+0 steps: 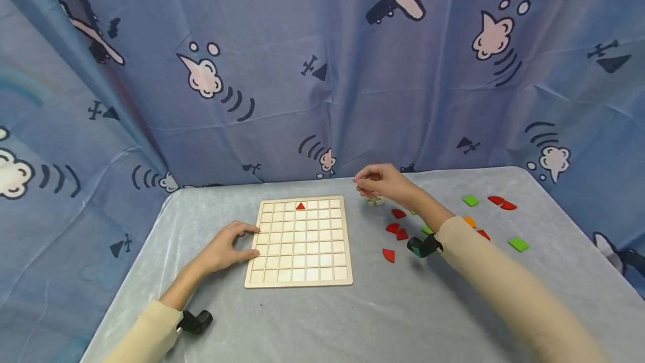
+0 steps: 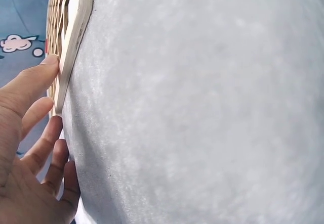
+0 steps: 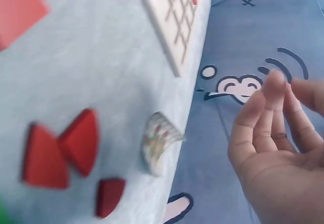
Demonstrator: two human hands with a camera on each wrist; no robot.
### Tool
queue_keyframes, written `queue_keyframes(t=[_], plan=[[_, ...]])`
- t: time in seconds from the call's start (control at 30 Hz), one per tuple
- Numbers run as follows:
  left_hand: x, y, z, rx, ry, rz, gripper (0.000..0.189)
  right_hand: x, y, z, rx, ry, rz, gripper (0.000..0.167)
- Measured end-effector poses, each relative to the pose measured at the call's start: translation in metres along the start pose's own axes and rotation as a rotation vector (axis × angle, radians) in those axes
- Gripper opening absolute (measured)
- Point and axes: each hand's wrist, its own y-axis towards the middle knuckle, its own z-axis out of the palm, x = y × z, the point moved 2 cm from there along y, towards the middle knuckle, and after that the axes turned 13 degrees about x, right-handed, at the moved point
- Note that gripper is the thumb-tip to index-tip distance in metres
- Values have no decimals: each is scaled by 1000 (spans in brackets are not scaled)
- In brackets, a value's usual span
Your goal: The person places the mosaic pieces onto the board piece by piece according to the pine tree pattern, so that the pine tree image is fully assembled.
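A square wooden grid board (image 1: 256,279) lies on the table, and a small red triangle (image 1: 300,206) sits in a cell of its top row. My left hand (image 1: 229,247) touches the board's left edge with thumb and fingertips, fingers relaxed and spread. In the left wrist view the thumb (image 2: 38,77) rests against the rim. My right hand (image 1: 385,182) is raised beyond the board's upper right corner, fingers bent and thumb close to the index fingertip. No piece shows between those fingertips. Below it lies a small patterned item (image 3: 159,140), its kind unclear.
Red quarter-round pieces (image 1: 388,255) are scattered right of the board, under and near the right forearm. Farther right are green squares (image 1: 518,244), more red pieces (image 1: 496,200) and an orange piece (image 1: 470,221). A blue patterned curtain (image 1: 282,99) hangs behind the table.
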Motion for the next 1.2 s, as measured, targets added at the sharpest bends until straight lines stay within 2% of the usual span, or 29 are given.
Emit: queue_keyframes(t=[0.2,0.43,0.67,1.0,1.2], plan=[[4,0,1,-19,18,20,48,-12,-24,-5,-46,-57,-27,26],[7,-1,2,-21,15,22,48,-24,-51,-17,-53,-27,-32,35],[9,-1,3,-15,20,12,49,-31,-75,-32,-69,-13,-19,33],[7,0,2,-11,14,16,49,-46,-84,-42,-75,-60,39,43],[7,0,3,-11,16,13,49,-51,-88,-44,-76,-87,42,39]])
